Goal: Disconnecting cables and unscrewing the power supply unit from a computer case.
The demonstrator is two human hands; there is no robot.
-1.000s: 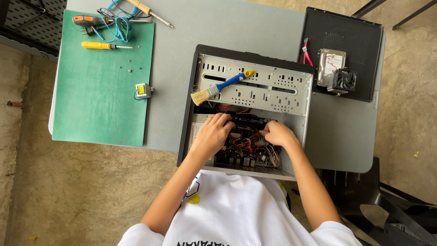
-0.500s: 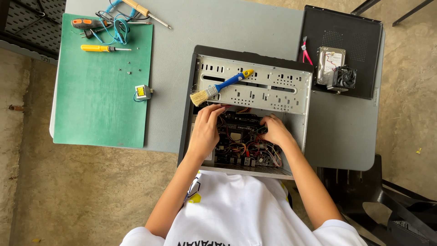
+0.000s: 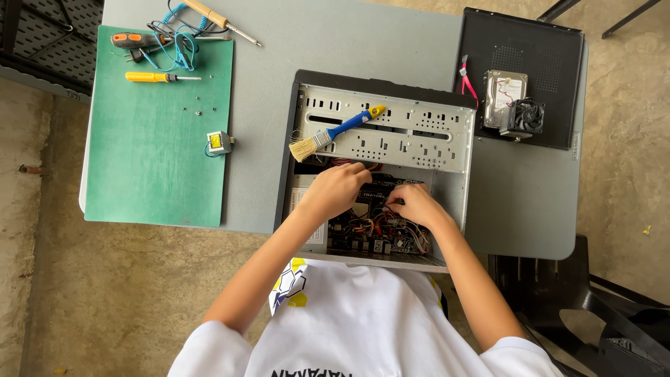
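Seen from above, a grey desk carries a green cutting mat with a yellow-handled screwdriver. To its right lies an open grey metal computer case, a blue-handled paintbrush resting across it. The left hand and right hand reach inside onto the dark circuit board, fingers curled among coloured wires; whether either grip holds anything cannot be told. The work appears to be freeing cables, which likely calls for careful fingertip pulling.
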